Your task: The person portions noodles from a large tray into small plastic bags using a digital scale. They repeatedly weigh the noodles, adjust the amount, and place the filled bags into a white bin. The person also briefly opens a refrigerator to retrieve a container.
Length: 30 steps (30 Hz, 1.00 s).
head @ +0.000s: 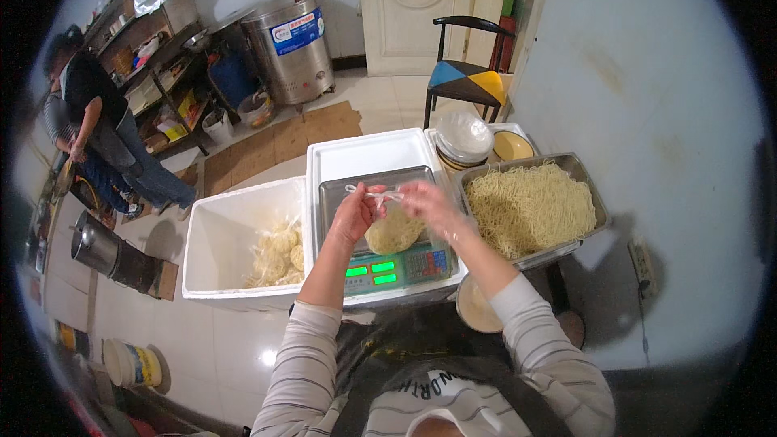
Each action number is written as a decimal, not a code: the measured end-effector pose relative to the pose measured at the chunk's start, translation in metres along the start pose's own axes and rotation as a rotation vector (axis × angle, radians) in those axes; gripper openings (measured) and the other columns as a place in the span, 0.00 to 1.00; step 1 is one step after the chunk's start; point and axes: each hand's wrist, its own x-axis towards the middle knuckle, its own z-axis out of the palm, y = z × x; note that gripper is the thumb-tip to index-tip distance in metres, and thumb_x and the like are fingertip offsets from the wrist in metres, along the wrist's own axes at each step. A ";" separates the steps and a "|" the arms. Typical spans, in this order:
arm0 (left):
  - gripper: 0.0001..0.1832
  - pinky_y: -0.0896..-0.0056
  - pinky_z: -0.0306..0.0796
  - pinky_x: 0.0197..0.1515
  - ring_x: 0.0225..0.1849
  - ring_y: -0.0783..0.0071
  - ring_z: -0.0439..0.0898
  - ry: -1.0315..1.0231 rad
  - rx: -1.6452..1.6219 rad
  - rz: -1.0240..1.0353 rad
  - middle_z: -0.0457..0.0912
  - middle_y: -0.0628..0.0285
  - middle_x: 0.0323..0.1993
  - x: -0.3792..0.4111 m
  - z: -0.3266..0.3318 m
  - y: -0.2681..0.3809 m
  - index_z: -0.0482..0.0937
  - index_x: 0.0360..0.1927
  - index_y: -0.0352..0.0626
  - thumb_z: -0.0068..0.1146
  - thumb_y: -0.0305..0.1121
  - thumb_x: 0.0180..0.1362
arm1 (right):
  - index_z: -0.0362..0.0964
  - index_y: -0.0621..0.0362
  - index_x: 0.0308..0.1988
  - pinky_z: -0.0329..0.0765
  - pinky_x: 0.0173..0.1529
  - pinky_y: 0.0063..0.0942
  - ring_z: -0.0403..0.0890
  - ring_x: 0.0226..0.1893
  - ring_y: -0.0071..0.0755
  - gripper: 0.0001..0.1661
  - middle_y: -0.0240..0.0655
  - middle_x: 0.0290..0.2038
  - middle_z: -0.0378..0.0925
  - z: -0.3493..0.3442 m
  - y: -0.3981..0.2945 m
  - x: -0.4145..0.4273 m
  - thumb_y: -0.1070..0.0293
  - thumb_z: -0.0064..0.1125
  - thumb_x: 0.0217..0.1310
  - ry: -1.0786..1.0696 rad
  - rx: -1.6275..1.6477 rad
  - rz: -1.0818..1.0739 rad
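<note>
A clear plastic bag of noodles (393, 233) hangs or rests over the steel pan of a digital weighing scale (331, 206); I cannot tell if it touches the pan. My left hand (358, 212) grips one twisted end of the bag's neck, and a white loop sticks out past its fingers. Pinched in my right hand (432, 205), which is slightly blurred, is the other end of the neck. Green displays (382, 267) glow on the scale's front. The scale sits on a white foam box lid (370, 149).
At left, an open foam box (209, 243) holds several bagged noodle portions (279, 255). Loose noodles fill a steel tray (598, 206) at right. Stacked bowls (464, 136), a chair (467, 82) and a steel cooker (291, 54) stand beyond. Two people (100, 97) are at far left.
</note>
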 end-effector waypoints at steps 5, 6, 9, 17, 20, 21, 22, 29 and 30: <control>0.24 0.72 0.67 0.23 0.20 0.70 0.73 -0.032 0.258 -0.084 0.77 0.56 0.21 0.017 -0.001 -0.007 0.74 0.27 0.40 0.35 0.49 0.64 | 0.72 0.61 0.39 0.70 0.33 0.20 0.73 0.28 0.20 0.10 0.31 0.28 0.75 -0.029 0.044 -0.010 0.70 0.54 0.55 0.114 -0.039 0.082; 0.25 0.72 0.64 0.19 0.17 0.71 0.72 -0.052 0.402 -0.052 0.76 0.57 0.18 0.014 0.013 -0.006 0.72 0.20 0.42 0.34 0.48 0.64 | 0.71 0.63 0.43 0.71 0.39 0.21 0.74 0.32 0.20 0.13 0.30 0.32 0.76 -0.040 0.046 -0.003 0.73 0.51 0.56 0.142 -0.031 0.003; 0.27 0.71 0.66 0.20 0.16 0.69 0.72 -0.074 1.059 0.044 0.74 0.57 0.15 0.009 0.039 -0.006 0.73 0.21 0.40 0.32 0.48 0.65 | 0.69 0.62 0.49 0.69 0.37 0.21 0.73 0.32 0.18 0.19 0.27 0.34 0.75 -0.032 0.035 0.021 0.78 0.47 0.54 0.015 -0.074 -0.315; 0.11 0.75 0.67 0.33 0.30 0.73 0.72 0.164 1.332 0.911 0.70 0.57 0.29 -0.001 0.041 -0.020 0.73 0.28 0.33 0.42 0.29 0.61 | 0.70 0.61 0.46 0.68 0.35 0.19 0.71 0.33 0.16 0.16 0.25 0.33 0.74 -0.022 0.021 0.045 0.69 0.52 0.58 -0.278 -0.281 -0.101; 0.11 0.77 0.65 0.31 0.27 0.78 0.67 0.122 1.039 0.809 0.67 0.63 0.27 0.002 0.039 -0.022 0.71 0.33 0.34 0.38 0.30 0.64 | 0.74 0.62 0.37 0.70 0.31 0.20 0.73 0.28 0.19 0.09 0.28 0.28 0.75 -0.022 0.028 0.048 0.76 0.50 0.55 -0.076 -0.342 -0.139; 0.11 0.77 0.65 0.31 0.27 0.79 0.67 0.131 0.935 0.761 0.67 0.64 0.27 0.000 0.042 -0.024 0.70 0.35 0.35 0.37 0.31 0.64 | 0.74 0.63 0.36 0.70 0.31 0.21 0.74 0.27 0.20 0.08 0.29 0.28 0.76 -0.022 0.029 0.048 0.76 0.50 0.54 -0.010 -0.322 -0.158; 0.12 0.78 0.65 0.31 0.27 0.80 0.66 0.130 0.889 0.742 0.67 0.64 0.27 0.000 0.042 -0.026 0.70 0.35 0.35 0.36 0.32 0.64 | 0.74 0.63 0.34 0.71 0.31 0.21 0.74 0.27 0.21 0.07 0.30 0.28 0.76 -0.021 0.030 0.048 0.77 0.51 0.54 0.056 -0.301 -0.178; 0.17 0.77 0.64 0.32 0.26 0.78 0.67 0.431 1.111 0.824 0.68 0.62 0.28 -0.002 0.016 -0.039 0.73 0.37 0.33 0.35 0.36 0.66 | 0.71 0.61 0.35 0.72 0.38 0.35 0.76 0.32 0.45 0.08 0.44 0.30 0.76 -0.035 0.050 0.038 0.72 0.52 0.51 0.531 -0.973 -0.353; 0.18 0.76 0.65 0.32 0.25 0.76 0.68 0.520 1.173 0.899 0.69 0.60 0.30 0.003 -0.002 -0.044 0.74 0.36 0.33 0.34 0.36 0.65 | 0.70 0.60 0.36 0.71 0.40 0.37 0.76 0.34 0.48 0.09 0.45 0.32 0.75 -0.054 0.058 0.032 0.72 0.51 0.52 0.565 -1.062 -0.256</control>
